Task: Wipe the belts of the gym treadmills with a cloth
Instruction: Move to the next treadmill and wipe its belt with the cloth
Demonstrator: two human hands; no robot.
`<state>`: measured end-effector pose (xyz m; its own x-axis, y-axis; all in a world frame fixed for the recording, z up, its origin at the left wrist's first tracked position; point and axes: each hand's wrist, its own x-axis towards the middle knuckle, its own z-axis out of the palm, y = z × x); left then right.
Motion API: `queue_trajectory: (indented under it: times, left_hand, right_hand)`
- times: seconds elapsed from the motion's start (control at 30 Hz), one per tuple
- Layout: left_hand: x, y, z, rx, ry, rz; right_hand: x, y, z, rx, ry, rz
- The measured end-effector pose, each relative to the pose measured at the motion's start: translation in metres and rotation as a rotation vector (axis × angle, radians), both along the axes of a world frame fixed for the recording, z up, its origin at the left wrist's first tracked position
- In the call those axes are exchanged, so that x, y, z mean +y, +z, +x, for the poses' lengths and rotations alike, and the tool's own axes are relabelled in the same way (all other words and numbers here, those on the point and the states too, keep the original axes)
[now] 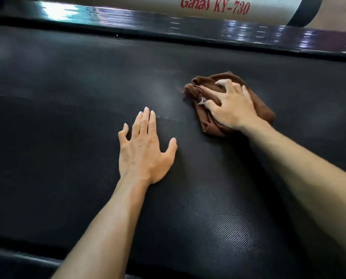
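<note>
Both forearms are bare up to the frame's edge, with no sleeve showing. The left hand (142,152) has short, pale, neatly trimmed nails. The right hand (231,106) wears a small silvery ring on one finger.

- Belt (67,117), filling most of the frame: black, matt, finely dimpled weave texture; faint dull sheen at lower right.
- Cloth (264,112), right of centre: brown, soft fabric, crumpled in folds.
- Side rail (188,25), top: dark, glossy, ribbed, strongly reflective.
- Housing (148,5), upper edge: smooth off-white, red lettering.
</note>
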<state>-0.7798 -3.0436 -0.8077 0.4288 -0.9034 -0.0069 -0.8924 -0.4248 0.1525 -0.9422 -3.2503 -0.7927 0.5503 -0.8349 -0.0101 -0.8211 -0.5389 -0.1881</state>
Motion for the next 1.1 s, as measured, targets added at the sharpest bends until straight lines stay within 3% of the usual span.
queue_trajectory:
  times: [0.2, 0.33, 0.43, 0.5, 0.63, 0.8, 1.1]
  left_hand:
    - [0.001, -0.003, 0.002, -0.014, -0.003, -0.004]
    - [0.001, -0.004, 0.005, -0.003, -0.01, 0.002]
    - [-0.002, -0.001, 0.004, -0.011, -0.01, -0.002]
    - [-0.003, -0.001, 0.003, -0.016, -0.009, -0.007]
    - [-0.001, -0.003, 0.003, -0.013, -0.012, -0.013]
    - [-0.001, -0.003, 0.002, -0.016, -0.015, -0.014]
    - [-0.002, -0.001, 0.004, -0.011, -0.015, 0.01]
  right_hand:
    - [-0.047, 0.005, 0.086, -0.02, -0.237, 0.012]
    - [-0.026, 0.008, 0.16, 0.024, 0.074, 0.046]
    - [-0.027, 0.01, 0.15, 0.047, 0.188, 0.035]
    - [-0.049, 0.012, 0.116, 0.039, 0.104, 0.027]
    - [-0.099, 0.008, 0.043, 0.003, -0.291, 0.06]
    - [-0.089, 0.007, 0.07, -0.019, -0.433, 0.019]
    - [-0.037, 0.011, 0.144, 0.011, 0.216, 0.062]
